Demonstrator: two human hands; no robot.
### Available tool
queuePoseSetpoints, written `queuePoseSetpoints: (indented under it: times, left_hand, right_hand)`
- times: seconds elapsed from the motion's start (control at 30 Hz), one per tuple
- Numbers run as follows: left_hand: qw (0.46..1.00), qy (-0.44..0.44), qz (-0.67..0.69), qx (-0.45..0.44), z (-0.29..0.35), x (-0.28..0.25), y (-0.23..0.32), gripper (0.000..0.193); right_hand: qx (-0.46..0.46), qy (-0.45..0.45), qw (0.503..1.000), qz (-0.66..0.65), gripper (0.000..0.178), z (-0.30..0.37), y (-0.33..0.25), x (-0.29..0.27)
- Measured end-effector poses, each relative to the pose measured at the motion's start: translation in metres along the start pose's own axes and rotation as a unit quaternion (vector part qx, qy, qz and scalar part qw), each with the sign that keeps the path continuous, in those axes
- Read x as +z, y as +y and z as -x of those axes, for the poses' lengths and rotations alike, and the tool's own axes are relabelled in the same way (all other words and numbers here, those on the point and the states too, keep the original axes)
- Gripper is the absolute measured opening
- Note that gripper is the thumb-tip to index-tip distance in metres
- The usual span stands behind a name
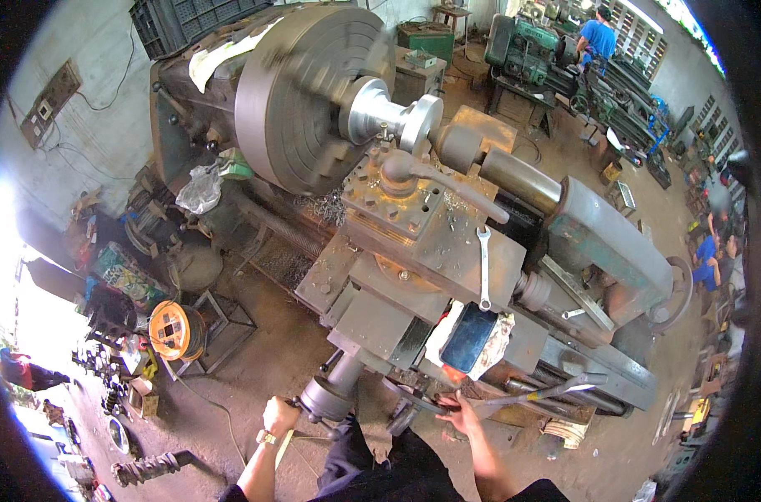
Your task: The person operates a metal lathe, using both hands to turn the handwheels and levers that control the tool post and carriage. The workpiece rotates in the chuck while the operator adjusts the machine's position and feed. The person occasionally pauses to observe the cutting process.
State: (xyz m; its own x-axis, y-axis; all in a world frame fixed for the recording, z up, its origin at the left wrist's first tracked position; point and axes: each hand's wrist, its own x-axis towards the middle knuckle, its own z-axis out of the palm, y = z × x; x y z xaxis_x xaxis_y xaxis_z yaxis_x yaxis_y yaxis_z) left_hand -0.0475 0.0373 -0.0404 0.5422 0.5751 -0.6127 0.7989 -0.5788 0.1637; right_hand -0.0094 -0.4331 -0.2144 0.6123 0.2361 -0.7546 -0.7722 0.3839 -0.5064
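Observation:
My left hand (280, 418), with a watch at its wrist, is closed round the small handle of the cross-slide dial (326, 398) on a large lathe. To its right, my right hand (460, 416) has its fingers at the rim of the carriage handwheel (416, 396). Beyond my hands, a shiny turned metal workpiece (376, 111) sits between the blurred chuck (301, 96) and the tailstock centre (458, 148). The tool post (393, 199), with its long clamping lever (460, 188), stands beside the workpiece. Metal chips lie around it.
A combination wrench (484, 268) lies on the slide. A phone (469, 336) rests on a white rag (496, 356). A long-handled tool (556, 389) lies right of my right hand. An orange cable reel (176, 330) stands left. A person in blue (598, 40) is at another machine.

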Motion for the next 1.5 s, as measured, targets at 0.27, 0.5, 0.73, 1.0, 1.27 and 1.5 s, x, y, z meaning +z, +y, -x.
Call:
queuePoseSetpoints:
  times: [0.27,0.5,0.73,1.0,1.27,1.5]
  left_hand:
    - [0.999,-0.012,-0.012,-0.032,-0.022,0.037,-0.014,0.028]
    - [0.999,-0.011,-0.030,-0.007,-0.029,0.043,-0.020,0.029]
    - [0.996,-0.010,0.000,0.088,-0.049,0.050,-0.050,0.033]
    - [0.998,-0.003,-0.002,0.059,-0.046,0.040,-0.038,0.039]
    - [0.995,-0.073,-0.059,0.022,-0.035,0.020,-0.015,0.035]
    - [0.995,-0.095,-0.024,-0.012,-0.044,0.028,-0.026,0.036]
  right_hand:
    - [0.110,0.109,0.982,-0.110,0.032,-0.063,0.140,0.011]
    - [0.070,-0.226,0.907,-0.349,0.046,-0.032,0.089,0.116]
    - [-0.003,-0.259,0.912,-0.318,0.056,0.003,0.076,0.111]
    - [0.105,0.026,0.982,-0.154,0.020,0.015,0.085,0.146]
    - [-0.104,0.062,0.992,-0.038,0.014,-0.075,0.129,0.215]
    - [-0.027,0.209,0.977,-0.015,0.019,-0.022,0.118,0.063]
